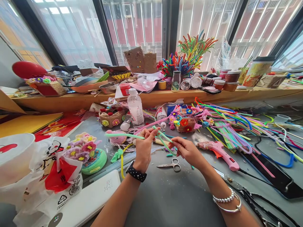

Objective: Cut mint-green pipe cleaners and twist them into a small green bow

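Above the middle of the grey table, a light green pipe cleaner (127,136) runs through both my hands. My left hand (147,143) pinches it, with one long end sticking out to the left. A bent, looped part shows between the hands. My right hand (186,148) is closed on the green strand to the right, fingertips pressed together. Just below the hands lie small silver scissors (174,165). A pink glue gun (220,153) rests to the right of my right hand. Behind my left hand are a string of pearl beads (137,148) and a small green bow (117,155).
A bundle of coloured pipe cleaners (227,132) spreads over the right side, near large black-handled scissors (253,197). A white power bank (94,197) and a plastic bag (56,176) lie left. A bottle (135,108) stands behind the hands, near a flower-covered basket (187,124).
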### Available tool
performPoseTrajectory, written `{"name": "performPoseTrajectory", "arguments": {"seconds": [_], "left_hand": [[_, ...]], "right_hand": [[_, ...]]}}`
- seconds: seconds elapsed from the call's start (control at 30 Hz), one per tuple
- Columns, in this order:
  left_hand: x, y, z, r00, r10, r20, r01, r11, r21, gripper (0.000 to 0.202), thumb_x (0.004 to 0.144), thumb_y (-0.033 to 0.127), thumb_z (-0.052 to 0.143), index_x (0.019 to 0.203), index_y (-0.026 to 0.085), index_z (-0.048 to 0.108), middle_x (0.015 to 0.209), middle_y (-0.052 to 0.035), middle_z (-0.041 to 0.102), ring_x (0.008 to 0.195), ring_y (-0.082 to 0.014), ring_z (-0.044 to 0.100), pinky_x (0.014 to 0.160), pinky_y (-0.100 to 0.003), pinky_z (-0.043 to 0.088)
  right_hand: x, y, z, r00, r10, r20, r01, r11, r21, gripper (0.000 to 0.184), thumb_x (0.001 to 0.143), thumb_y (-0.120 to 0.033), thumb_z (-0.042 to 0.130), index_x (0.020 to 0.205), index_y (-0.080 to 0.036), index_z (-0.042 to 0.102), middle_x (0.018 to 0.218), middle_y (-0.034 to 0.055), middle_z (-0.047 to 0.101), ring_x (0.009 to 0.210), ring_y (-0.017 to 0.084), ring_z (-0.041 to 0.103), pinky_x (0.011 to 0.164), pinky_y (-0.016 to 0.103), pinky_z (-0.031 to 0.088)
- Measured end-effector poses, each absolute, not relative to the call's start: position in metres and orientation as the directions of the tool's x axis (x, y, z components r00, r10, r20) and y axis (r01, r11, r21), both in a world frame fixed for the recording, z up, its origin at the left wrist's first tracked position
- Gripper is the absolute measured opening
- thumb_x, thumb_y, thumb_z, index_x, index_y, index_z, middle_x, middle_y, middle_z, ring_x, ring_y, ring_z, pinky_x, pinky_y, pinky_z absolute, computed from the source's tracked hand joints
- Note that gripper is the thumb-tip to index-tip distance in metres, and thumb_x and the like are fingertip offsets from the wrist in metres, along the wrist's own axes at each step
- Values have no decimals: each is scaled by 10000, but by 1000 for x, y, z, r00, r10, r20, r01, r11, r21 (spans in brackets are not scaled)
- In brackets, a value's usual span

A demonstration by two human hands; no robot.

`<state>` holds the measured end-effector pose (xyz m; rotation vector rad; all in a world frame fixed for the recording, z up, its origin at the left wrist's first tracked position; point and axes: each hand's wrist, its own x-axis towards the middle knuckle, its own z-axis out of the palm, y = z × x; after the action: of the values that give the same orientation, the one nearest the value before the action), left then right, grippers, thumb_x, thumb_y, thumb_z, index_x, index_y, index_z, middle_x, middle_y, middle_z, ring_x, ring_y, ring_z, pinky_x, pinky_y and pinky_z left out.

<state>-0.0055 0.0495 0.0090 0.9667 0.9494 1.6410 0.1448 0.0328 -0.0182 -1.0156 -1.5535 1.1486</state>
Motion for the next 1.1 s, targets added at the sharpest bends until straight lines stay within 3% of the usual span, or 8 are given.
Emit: {"name": "performPoseTrajectory", "arguments": {"seconds": [0.17, 0.3, 0.57, 0.73, 0.8, 0.93, 1.0, 1.1], "left_hand": [[-7, 51, 8, -252, 946, 204, -295, -276, 915, 415, 596, 156, 663, 444, 174, 277, 616, 32, 562, 649, -103, 559, 580, -201, 393], [-8, 51, 9, -242, 957, 159, -336, -237, 911, 409, 583, 139, 664, 438, 171, 283, 628, 20, 587, 732, -122, 585, 638, -205, 423], [-3, 47, 10, -177, 982, 66, -428, -137, 893, 400, 564, 136, 669, 444, 160, 288, 603, 29, 563, 692, -123, 601, 622, -217, 475], [-5, 49, 10, -262, 962, 83, -397, -186, 899, 402, 567, 149, 670, 441, 158, 288, 636, 14, 583, 702, -121, 599, 613, -210, 482], [-6, 51, 10, -279, 957, 83, -410, -197, 891, 404, 567, 149, 669, 446, 160, 283, 611, 25, 571, 721, -123, 599, 633, -211, 482], [-8, 53, 10, -305, 948, 88, -417, -216, 883, 322, 573, 139, 655, 476, 154, 348, 558, 56, 529, 646, -91, 577, 615, -195, 473], [-10, 54, 9, -308, 949, 74, -433, -209, 877, 282, 574, 132, 653, 492, 149, 383, 540, 70, 504, 582, -65, 548, 602, -188, 474], [-11, 55, 7, -282, 959, 39, -491, -179, 853, 275, 564, 120, 667, 496, 141, 401, 533, 78, 476, 566, -51, 530, 619, -194, 489]], "right_hand": [[144, 30, -16, -400, 902, 163, 186, 254, -949, 221, 837, -306, 385, 837, -194, 576, 631, -4, 603, 514, 102, 485, 469, 185, 398], [143, 28, -15, -492, 855, 164, 238, 313, -920, 260, 844, -345, 376, 836, -186, 581, 571, -21, 506, 540, 109, 448, 492, 194, 370], [141, 28, -12, -581, 812, -56, 411, 233, -881, 283, 851, -281, 346, 738, -152, 571, 554, -27, 422, 516, 97, 393, 486, 207, 325], [144, 32, -13, -450, 887, 103, 350, 281, -894, 234, 828, -250, 379, 727, -157, 568, 787, 39, 553, 793, 160, 502, 736, 283, 375], [146, 32, -13, -407, 910, 76, 286, 206, -936, 236, 833, -274, 370, 736, -155, 549, 820, 45, 556, 784, 157, 526, 738, 297, 388], [150, 32, -12, -370, 927, -65, 40, -54, -998, 201, 823, -330, 404, 866, -159, 502, 601, -31, 521, 445, 67, 460, 434, 189, 351], [153, 33, -10, -273, 962, -23, -109, -55, -992, 216, 786, -325, 491, 932, -166, 507, 528, -71, 470, 393, 35, 385, 372, 149, 273], [159, 35, -6, -132, 991, 11, -331, -34, -943, 266, 701, -291, 617, 933, -177, 557, 602, -65, 503, 453, 18, 428, 409, 126, 331]]}}
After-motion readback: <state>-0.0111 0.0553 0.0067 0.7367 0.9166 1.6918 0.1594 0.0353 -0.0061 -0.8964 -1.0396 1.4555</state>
